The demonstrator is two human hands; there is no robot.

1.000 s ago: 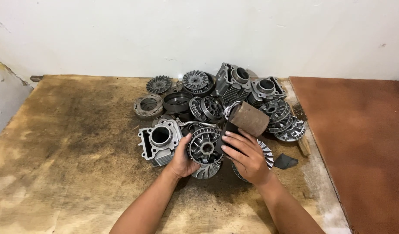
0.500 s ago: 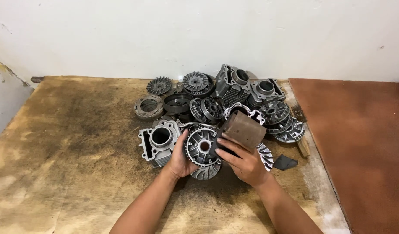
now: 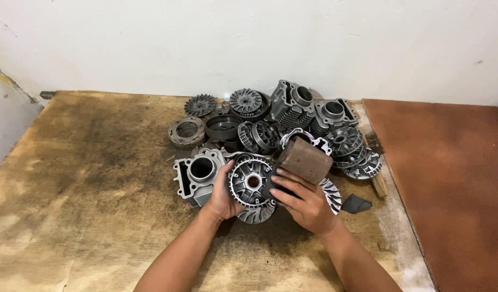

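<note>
Gripping finned metal disc (image 3: 251, 183), left hand (image 3: 223, 190), right hand (image 3: 306, 201) holding brown block (image 3: 304, 159)

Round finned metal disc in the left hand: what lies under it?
Under the round finned metal disc, another finned disc pokes out on the stained wooden board. The rest is covered.

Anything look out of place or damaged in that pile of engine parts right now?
Nothing looks broken. The metal parts lie in a loose heap, the plywood board beneath is dark-stained, and one small dark scrap lies apart beside the right hand.
</note>
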